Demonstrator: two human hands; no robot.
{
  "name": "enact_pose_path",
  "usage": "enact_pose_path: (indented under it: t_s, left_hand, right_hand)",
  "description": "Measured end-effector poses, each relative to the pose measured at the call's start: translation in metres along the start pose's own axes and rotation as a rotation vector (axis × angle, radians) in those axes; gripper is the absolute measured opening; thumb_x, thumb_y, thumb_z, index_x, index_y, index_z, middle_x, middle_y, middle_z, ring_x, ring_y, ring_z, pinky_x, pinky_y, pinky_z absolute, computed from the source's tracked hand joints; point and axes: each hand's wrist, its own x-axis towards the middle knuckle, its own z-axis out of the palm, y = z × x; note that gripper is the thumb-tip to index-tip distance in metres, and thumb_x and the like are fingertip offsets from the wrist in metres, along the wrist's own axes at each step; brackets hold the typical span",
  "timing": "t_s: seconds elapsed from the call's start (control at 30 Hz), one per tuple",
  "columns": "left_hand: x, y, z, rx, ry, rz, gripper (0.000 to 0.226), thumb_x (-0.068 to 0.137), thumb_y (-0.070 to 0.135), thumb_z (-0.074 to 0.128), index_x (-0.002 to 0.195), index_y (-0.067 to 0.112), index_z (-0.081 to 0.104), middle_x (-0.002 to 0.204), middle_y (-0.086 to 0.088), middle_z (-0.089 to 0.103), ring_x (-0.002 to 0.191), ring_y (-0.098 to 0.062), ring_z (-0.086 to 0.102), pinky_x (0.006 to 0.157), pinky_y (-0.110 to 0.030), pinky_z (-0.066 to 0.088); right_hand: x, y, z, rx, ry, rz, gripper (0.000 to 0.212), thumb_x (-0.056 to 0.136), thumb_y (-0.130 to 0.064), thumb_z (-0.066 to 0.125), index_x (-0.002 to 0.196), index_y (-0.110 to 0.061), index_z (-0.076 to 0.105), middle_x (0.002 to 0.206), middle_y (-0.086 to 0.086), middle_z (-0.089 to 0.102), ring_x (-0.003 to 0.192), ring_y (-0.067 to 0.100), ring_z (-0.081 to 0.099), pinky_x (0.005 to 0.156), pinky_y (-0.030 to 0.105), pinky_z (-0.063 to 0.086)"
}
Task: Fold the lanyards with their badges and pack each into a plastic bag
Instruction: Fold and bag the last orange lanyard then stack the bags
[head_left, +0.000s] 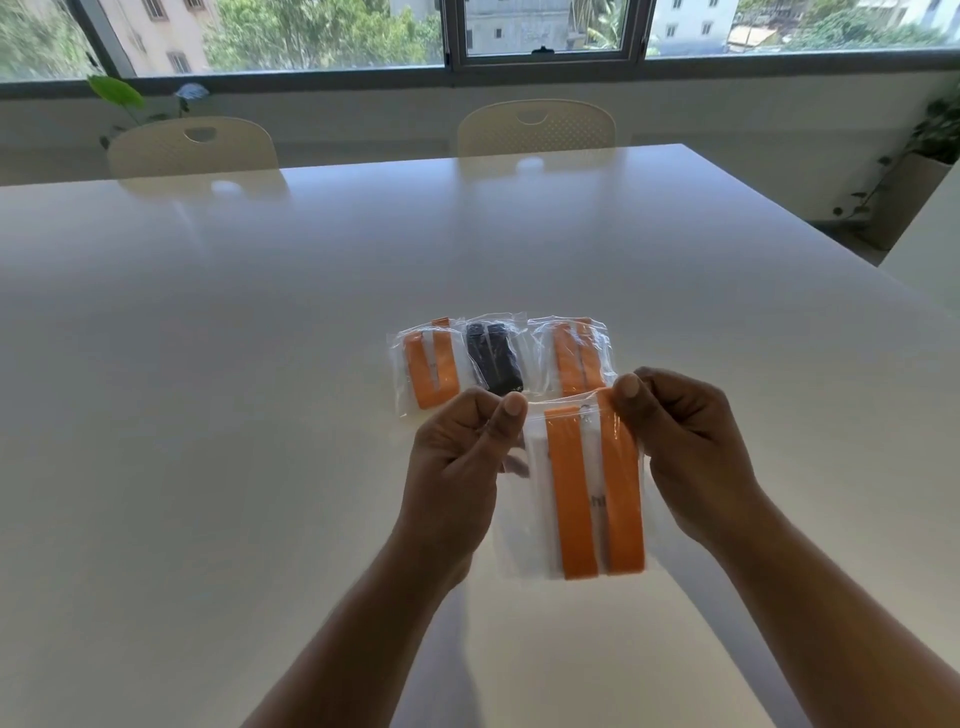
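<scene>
Clear plastic bag (519, 551) with a folded orange lanyard (571, 493) and white badge (537, 452) inside hangs upright above the tabletop (260, 364). The left hand (462, 457) and right hand (691, 452) pinch its top corners. Just beyond lie three filled bags side by side: orange-strap bag (428, 364), black-strap bag (493, 358), second orange-strap bag (571, 358).

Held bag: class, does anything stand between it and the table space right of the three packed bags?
Nothing visible does. The left hand and right hand pinch the held bag by its top, nearer the camera than the right orange bag; nothing shows on the table to the right of that bag.
</scene>
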Motion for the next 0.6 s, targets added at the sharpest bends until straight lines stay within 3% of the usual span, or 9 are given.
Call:
enact_pose_path:
  t_s: [0.1,0.27,0.43,0.53,0.6]
  left_hand:
    - [0.0017,-0.0012,-0.0014,0.003,0.06,-0.001,0.045,0.078,0.054,0.06,0.075,0.009,0.058,0.08,-0.018,0.067,0.081,-0.038,0.067,0.08,-0.046,0.057]
    - [0.0017,0.0014,-0.0015,-0.049,0.055,-0.03,0.031,0.083,0.046,0.062,0.065,0.021,0.058,0.068,-0.002,0.063,0.075,-0.022,0.062,0.082,-0.042,0.054]
    - [0.001,0.0024,-0.0028,-0.12,0.008,-0.083,0.03,0.081,0.048,0.061,0.068,0.021,0.057,0.071,-0.003,0.065,0.077,-0.022,0.066,0.081,-0.047,0.056]
    - [-0.0007,0.0032,-0.0028,-0.177,-0.085,-0.138,0.045,0.058,0.07,0.075,0.076,0.029,0.066,0.086,-0.003,0.072,0.087,-0.022,0.071,0.081,-0.04,0.058]
    - [-0.0006,0.0019,-0.0031,-0.171,-0.082,-0.135,0.051,0.051,0.073,0.076,0.078,0.03,0.068,0.089,-0.002,0.073,0.09,-0.022,0.072,0.08,-0.037,0.058]
  right_hand:
    - [-0.0006,0.0016,0.0025,-0.001,-0.003,0.025,0.047,0.081,-0.053,0.06,0.061,-0.011,0.057,0.055,-0.003,0.051,0.053,0.013,0.05,0.052,0.02,0.044]
    - [-0.0008,0.0041,0.0032,0.027,-0.014,0.106,0.057,0.075,-0.063,0.064,0.067,-0.007,0.058,0.061,0.006,0.054,0.063,0.032,0.05,0.06,0.033,0.046]
    - [-0.0039,0.0022,0.0068,0.17,-0.032,0.176,0.045,0.065,-0.065,0.071,0.069,-0.02,0.069,0.065,0.002,0.063,0.066,0.02,0.062,0.068,0.036,0.054]
    - [-0.0053,0.0005,0.0081,0.21,-0.035,0.196,0.046,0.061,-0.065,0.073,0.07,-0.021,0.07,0.069,0.002,0.067,0.067,0.018,0.067,0.07,0.035,0.058]
    - [-0.0048,0.0008,0.0084,0.205,-0.004,0.207,0.048,0.06,-0.066,0.074,0.072,-0.02,0.071,0.071,0.004,0.067,0.068,0.019,0.067,0.069,0.035,0.058]
